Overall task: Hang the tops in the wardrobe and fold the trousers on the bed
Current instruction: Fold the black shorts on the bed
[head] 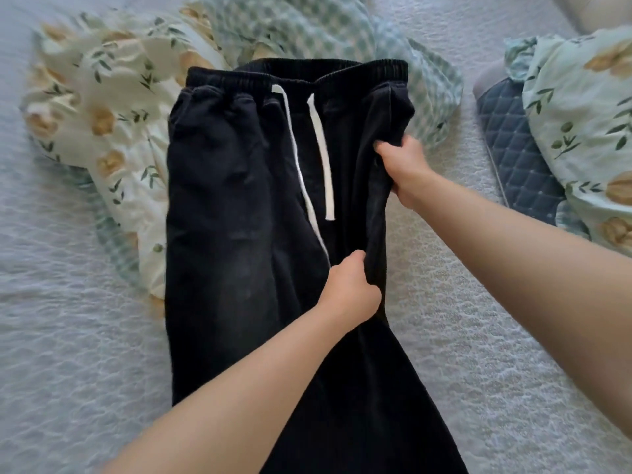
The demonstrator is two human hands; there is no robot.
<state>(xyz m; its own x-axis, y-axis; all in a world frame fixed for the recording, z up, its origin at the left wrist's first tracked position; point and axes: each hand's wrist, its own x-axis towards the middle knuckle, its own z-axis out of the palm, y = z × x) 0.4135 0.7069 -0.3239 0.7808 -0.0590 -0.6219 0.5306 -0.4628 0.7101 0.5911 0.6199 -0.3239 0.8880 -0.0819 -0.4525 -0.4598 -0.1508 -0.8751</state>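
On the bed, straight ahead of me, the black cotton trousers [222, 200] with a gathered elastic waistband [297, 71] lie front side up, waist at the far end and legs running back towards the camera and out of view at the bottom. Two flat white drawstring ends [321, 148] trail down from the waist over the middle of the cloth. The right side of the trousers is lifted off the bed and turned inward as a long fold.

I have both hands on that fold. The right hand [403, 169] has its fingers curled round the raised edge near the hip, thumb on top. The left hand [352, 285] grips the same edge lower down, near the top of the leg, its fingers wrapped into the dark cloth.

Under the waist end lies a crumpled cream duvet [102, 97] printed with yellow tulips and green leaves, its underside in green check. All of this rests on the pale, textured bed cover [68, 336]. At the right sit a navy diamond-quilted cushion [513, 148] and, beside it, a floral pillow [581, 114].
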